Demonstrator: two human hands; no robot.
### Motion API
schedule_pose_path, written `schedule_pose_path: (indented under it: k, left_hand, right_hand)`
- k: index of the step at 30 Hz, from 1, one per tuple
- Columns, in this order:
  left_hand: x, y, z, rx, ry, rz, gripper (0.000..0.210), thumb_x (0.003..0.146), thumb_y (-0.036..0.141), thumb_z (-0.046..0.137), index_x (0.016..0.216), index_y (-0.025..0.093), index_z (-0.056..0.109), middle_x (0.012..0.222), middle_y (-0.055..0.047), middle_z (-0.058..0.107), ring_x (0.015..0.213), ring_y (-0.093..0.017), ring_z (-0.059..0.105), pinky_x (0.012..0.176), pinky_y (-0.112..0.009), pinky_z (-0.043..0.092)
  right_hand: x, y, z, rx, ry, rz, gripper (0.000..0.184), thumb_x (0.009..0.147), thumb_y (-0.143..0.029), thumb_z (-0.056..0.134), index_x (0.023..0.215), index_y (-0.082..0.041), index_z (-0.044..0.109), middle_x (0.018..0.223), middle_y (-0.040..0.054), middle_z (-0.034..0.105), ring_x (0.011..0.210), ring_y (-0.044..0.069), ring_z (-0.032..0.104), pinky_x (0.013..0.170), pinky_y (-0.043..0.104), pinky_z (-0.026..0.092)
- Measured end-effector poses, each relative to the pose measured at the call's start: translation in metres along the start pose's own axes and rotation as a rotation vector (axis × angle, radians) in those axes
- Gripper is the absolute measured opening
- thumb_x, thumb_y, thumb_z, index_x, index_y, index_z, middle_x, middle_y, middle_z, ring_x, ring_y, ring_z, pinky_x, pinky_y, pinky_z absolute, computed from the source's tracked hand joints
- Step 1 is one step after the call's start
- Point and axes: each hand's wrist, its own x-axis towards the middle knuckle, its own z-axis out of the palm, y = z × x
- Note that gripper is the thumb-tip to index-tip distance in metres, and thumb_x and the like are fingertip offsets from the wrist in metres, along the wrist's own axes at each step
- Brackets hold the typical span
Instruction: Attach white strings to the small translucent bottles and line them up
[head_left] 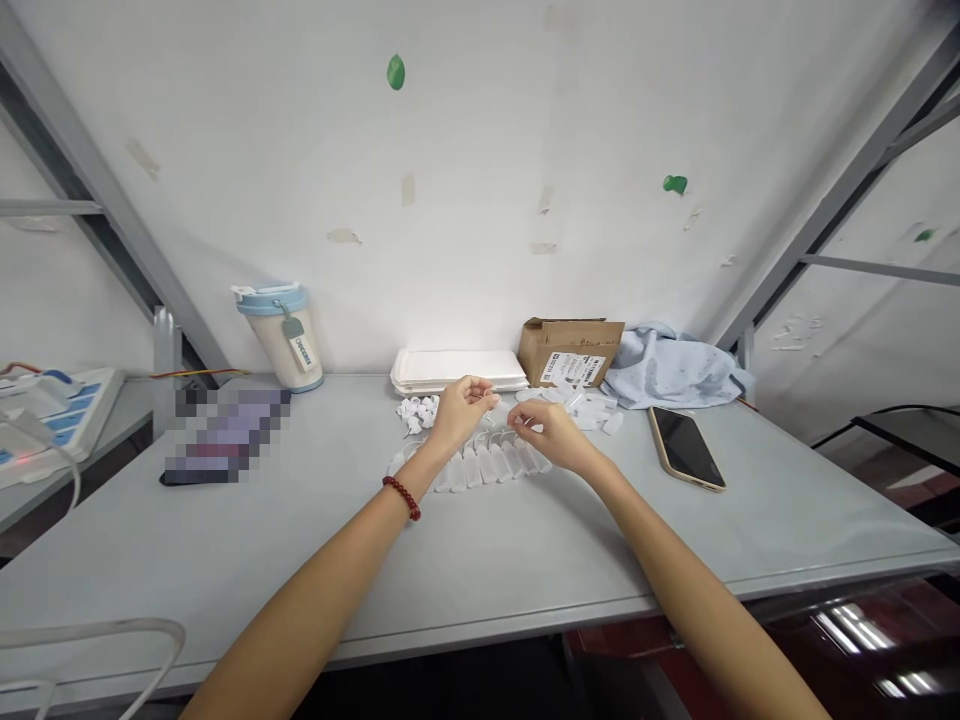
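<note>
The left hand (463,408) was narrowed to a pinch on a small pale piece (502,412), which was held up between the two hands above the surface (517,560). The right hand (546,428) had its fingers curled close beside that piece; it was too small and pale to tell whether they gripped it. Just below the hands, a row of translucent pieces (484,468) lay side by side. A heap of small white parts (418,414) lay near the left hand, and loose translucent pieces (592,408) lay beyond the right.
</note>
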Motion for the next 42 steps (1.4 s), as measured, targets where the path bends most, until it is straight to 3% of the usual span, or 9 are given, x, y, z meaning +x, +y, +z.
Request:
schedule_pose_path:
  k: [7,15,21,25,35,42]
  left_hand:
    - [-0.001,0.0,0.001,-0.021,-0.009,-0.059,0.02,0.067,0.02,0.067,0.085,0.014,0.061,0.072,-0.001,0.063,0.064,-0.011,0.06,0.067,-0.027,0.048]
    - [-0.008,0.0,0.005,0.083,-0.042,0.035,0.029,0.07,0.026,0.067,0.096,0.015,0.062,0.078,-0.004,0.068,0.076,-0.016,0.062,0.073,-0.029,0.046]
    - [-0.011,0.002,0.01,0.103,0.049,0.117,0.032,0.068,0.02,0.069,0.098,0.015,0.06,0.088,-0.007,0.069,0.081,-0.017,0.063,0.077,-0.03,0.047]
    - [-0.01,0.0,0.01,0.088,0.087,0.105,0.029,0.067,0.02,0.07,0.093,0.015,0.06,0.083,-0.005,0.068,0.082,-0.017,0.063,0.077,-0.03,0.047]
    - [-0.012,-0.001,0.009,0.009,0.03,0.041,0.03,0.068,0.025,0.071,0.095,0.015,0.063,0.085,-0.006,0.07,0.082,-0.018,0.064,0.079,-0.031,0.046]
    - [-0.014,-0.002,0.01,-0.101,-0.107,-0.051,0.029,0.069,0.029,0.072,0.093,0.016,0.064,0.09,-0.007,0.072,0.087,-0.02,0.066,0.083,-0.033,0.048]
  right_hand:
    - [0.0,-0.001,0.0,0.031,0.021,0.017,0.014,0.075,-0.009,0.047,0.078,-0.018,0.058,0.076,0.0021,0.06,0.07,0.014,0.055,0.067,0.027,0.048]
    - [-0.001,-0.003,0.001,0.081,0.024,0.038,0.007,0.074,-0.013,0.048,0.075,-0.019,0.048,0.073,0.0001,0.056,0.067,0.013,0.052,0.066,0.027,0.045]
    - [-0.001,-0.004,0.0,0.06,0.04,0.029,0.006,0.075,-0.014,0.047,0.077,-0.019,0.048,0.074,0.0008,0.057,0.07,0.014,0.053,0.067,0.028,0.045]
    - [0.0,-0.003,0.001,0.052,0.049,0.03,0.006,0.076,-0.014,0.047,0.079,-0.019,0.049,0.075,0.0012,0.057,0.071,0.014,0.054,0.067,0.028,0.046]
    - [-0.001,-0.003,0.002,0.09,0.062,0.031,0.01,0.075,-0.017,0.05,0.084,-0.021,0.045,0.078,0.0015,0.056,0.073,0.015,0.055,0.066,0.029,0.047]
    - [-0.001,-0.005,0.003,0.23,0.079,0.098,0.025,0.076,-0.023,0.055,0.094,-0.022,0.038,0.077,-0.0004,0.06,0.064,0.013,0.054,0.063,0.028,0.046]
